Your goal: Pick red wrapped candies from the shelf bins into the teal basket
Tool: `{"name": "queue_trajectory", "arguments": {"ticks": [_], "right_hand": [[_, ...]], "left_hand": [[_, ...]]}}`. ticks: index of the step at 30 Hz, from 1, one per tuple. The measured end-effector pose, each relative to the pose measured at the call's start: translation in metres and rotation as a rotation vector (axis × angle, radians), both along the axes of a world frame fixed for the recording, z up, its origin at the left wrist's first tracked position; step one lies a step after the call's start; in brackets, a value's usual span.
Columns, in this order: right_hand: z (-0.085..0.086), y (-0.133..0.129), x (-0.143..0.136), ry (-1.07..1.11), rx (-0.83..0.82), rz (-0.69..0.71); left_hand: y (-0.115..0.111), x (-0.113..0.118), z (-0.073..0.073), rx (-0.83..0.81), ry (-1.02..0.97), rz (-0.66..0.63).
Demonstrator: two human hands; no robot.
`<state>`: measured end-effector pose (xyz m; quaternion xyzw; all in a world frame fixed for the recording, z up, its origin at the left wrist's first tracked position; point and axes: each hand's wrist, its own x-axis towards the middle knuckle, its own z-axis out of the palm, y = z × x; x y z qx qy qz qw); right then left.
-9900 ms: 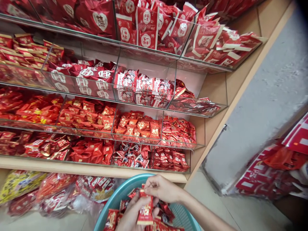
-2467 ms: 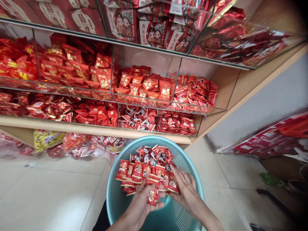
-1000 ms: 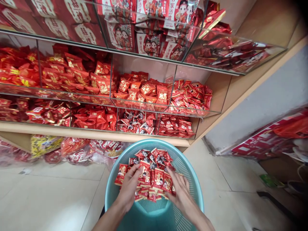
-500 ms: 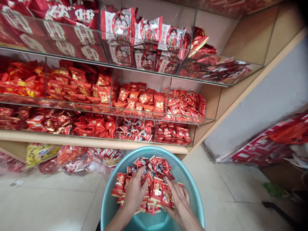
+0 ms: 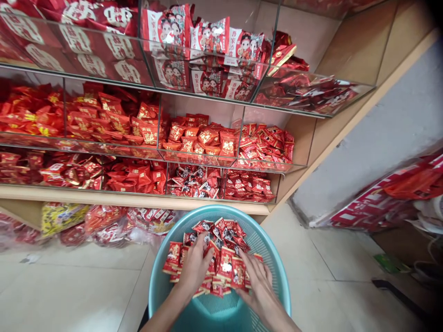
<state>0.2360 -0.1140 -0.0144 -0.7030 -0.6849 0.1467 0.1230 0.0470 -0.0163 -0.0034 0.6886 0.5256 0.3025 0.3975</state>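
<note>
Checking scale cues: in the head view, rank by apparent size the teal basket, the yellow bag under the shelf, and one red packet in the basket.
1. teal basket, clearly largest, though nearest the camera.
2. yellow bag, farther off.
3. red packet, smallest.

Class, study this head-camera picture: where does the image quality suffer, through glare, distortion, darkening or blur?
Head view: the clear bin fronts carry pale reflections that wash out the packets behind; shelf lines bow from wide-angle distortion; the top right corner darkens to black; the left hand, right hand and sachets in the teal basket stay fairly sharp under soft, even light.
</note>
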Motion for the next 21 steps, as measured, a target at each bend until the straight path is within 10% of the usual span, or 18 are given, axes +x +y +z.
{"name": "queue_trajectory", "arguments": {"ticks": [21], "right_hand": [[0.0006,0.002,0.0014,-0.076,0.028,-0.003]], "left_hand": [[-0.006,0.0008,0.0039,0.224,0.399,-0.055]]}}
